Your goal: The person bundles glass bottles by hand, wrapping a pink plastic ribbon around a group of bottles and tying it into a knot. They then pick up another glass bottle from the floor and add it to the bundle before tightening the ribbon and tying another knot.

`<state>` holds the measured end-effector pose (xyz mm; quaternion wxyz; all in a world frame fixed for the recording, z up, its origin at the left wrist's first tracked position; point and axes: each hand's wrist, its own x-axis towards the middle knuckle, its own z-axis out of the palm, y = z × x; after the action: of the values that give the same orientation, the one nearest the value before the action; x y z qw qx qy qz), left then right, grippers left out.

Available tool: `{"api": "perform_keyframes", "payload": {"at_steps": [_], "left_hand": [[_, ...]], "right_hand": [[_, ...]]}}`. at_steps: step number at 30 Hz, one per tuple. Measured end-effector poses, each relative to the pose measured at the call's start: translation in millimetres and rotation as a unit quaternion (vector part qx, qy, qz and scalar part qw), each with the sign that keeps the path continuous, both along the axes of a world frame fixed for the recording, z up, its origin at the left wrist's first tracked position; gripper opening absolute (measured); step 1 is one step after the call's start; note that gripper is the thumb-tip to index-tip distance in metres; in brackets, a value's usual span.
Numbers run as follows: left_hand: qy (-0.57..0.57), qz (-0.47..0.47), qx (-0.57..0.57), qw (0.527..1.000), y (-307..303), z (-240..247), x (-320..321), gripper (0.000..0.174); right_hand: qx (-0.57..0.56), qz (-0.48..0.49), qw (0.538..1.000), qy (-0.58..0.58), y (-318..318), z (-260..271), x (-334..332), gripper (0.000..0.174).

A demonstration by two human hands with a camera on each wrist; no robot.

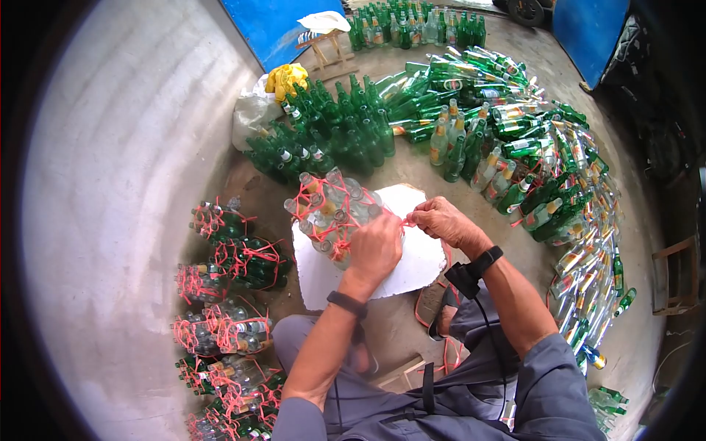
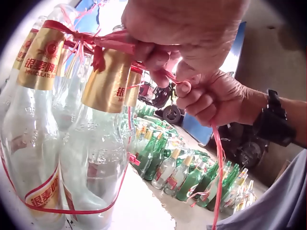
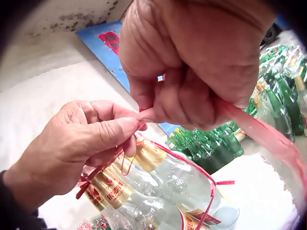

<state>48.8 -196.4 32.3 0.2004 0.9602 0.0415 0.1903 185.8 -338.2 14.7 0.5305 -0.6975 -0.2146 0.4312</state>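
A bundle of clear glass bottles (image 1: 331, 213) with gold neck foil (image 2: 103, 81) stands on a white foam board (image 1: 415, 261), bound with red plastic string (image 2: 218, 158). My left hand (image 1: 386, 224) is at the bundle's necks and pinches the string between thumb and fingers (image 3: 120, 129). Just to its right, my right hand (image 1: 421, 217) grips the same string in curled fingers (image 2: 201, 103), and the loose end hangs down from it. Both hands touch over the knot. Red bands (image 3: 211, 191) run around the bottle bodies.
Tied bottle bundles (image 1: 228, 323) line the wall on the left. Upright green bottles (image 1: 331, 136) stand behind the board, and a long heap of green and clear bottles (image 1: 544, 169) curves along the right. A white sack (image 1: 250, 117), a wooden stool (image 1: 327, 48) and blue panels (image 1: 268, 26) stand farther back.
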Motion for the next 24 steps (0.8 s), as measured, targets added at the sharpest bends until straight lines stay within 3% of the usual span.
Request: {"api": "perform_keyframes", "payload": {"at_steps": [2, 4, 5, 7, 11, 13, 14, 16, 21, 23, 24], "left_hand": [[-0.010, -0.011, -0.001, 1.000, 3.2, -5.8, 1.1, 0.016], [-0.023, -0.027, 0.014, 0.999, 6.5, -7.6, 2.8, 0.018], [-0.025, -0.024, 0.015, 0.999, 6.7, -7.7, 2.9, 0.018], [0.005, -0.009, 0.004, 1.000, 2.6, -5.3, 2.8, 0.009], [-0.015, -0.001, 0.012, 1.000, 1.8, -4.6, 5.0, 0.011], [0.015, 0.006, 0.030, 0.999, 3.0, -6.4, 5.7, 0.015], [0.015, 0.006, 0.030, 0.999, 3.3, -7.3, 5.5, 0.015], [0.002, 0.002, 0.020, 1.000, 3.5, -8.0, 5.1, 0.013], [0.027, -0.011, 0.029, 0.999, 7.8, -10.5, 4.2, 0.014], [0.025, -0.023, 0.023, 0.999, 8.7, -10.6, 0.1, 0.015], [-0.019, -0.036, -0.003, 0.999, 8.5, -7.9, -4.6, 0.019]], "right_hand": [[0.009, -0.006, 1.000, 0.020, 0.7, -6.2, 0.8, 0.029], [0.011, 0.020, 0.994, -0.110, 3.4, -13.9, 3.9, 0.029], [0.012, 0.022, 0.993, -0.112, 4.8, -16.6, 5.2, 0.029], [0.077, -0.007, 0.950, -0.302, 6.9, -11.2, 2.1, 0.025], [0.027, 0.050, 0.984, -0.167, 2.6, 21.0, -7.5, 0.025], [0.054, 0.124, 0.901, -0.412, 1.7, 19.9, -14.4, 0.018], [0.055, 0.124, 0.901, -0.412, 2.0, 15.0, -14.9, 0.018], [0.021, 0.152, 0.833, -0.531, 5.2, 4.1, -15.3, 0.012], [0.012, 0.125, 0.815, -0.566, 6.9, 5.9, -21.1, 0.013], [0.061, 0.094, 0.814, -0.571, 6.8, -7.0, -16.6, 0.012], [0.062, 0.094, 0.813, -0.571, 7.2, -10.1, -15.0, 0.012]]}}
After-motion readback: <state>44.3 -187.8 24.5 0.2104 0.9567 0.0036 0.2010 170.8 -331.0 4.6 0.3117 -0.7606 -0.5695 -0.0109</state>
